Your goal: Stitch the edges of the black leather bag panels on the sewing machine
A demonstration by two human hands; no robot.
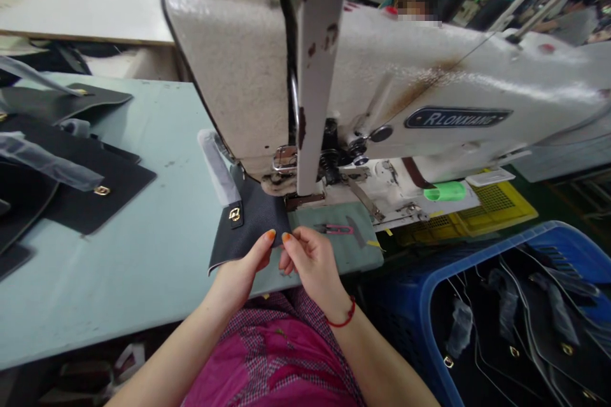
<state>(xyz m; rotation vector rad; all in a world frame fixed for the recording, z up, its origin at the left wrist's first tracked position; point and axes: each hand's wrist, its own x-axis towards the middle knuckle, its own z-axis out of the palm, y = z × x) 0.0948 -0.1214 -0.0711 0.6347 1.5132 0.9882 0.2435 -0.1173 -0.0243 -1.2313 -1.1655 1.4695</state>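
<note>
A dark leather piece [252, 222] with a small gold buckle [235, 214] lies on the pale table [143, 254], its far edge under the foot of a white sewing machine [382, 89]. My left hand [245, 267] pinches the piece's near right corner with thumb and fingers. My right hand [312, 261], a red cord on its wrist, is closed in a pinch right beside it; whether it grips the leather edge or a thread I cannot make out. Pink thread snips [334, 229] lie just beyond my right hand.
Several dark leather pieces [81, 184] with gold buckles are stacked on the table's left. A blue crate [482, 273] at the lower right holds more dark pieces. A yellow basket [501, 206] and a green spool [446, 191] sit behind the machine bed. Another person is beyond the machine.
</note>
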